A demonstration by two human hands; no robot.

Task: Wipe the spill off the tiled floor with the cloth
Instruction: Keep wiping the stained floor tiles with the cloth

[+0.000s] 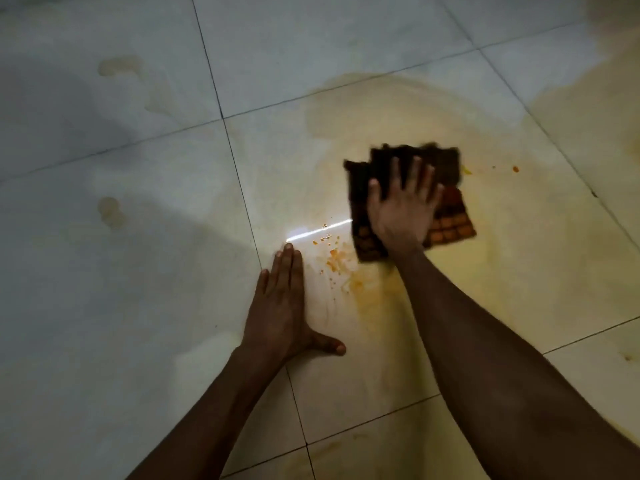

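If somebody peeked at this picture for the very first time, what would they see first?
Probably the dark checked cloth in the middle right, with the right hand pressed flat on top of it. Next, the orange bits and smear just left of the cloth, inside a big yellowish wet patch spread over the pale tiled floor. The left hand rests flat on the floor nearby, lower left of the cloth.

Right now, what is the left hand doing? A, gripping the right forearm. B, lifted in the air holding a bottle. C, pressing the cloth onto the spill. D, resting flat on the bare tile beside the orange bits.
D: the left hand lies flat with straight fingers on the tiled floor, next to the orange bits, while the right hand presses the cloth.
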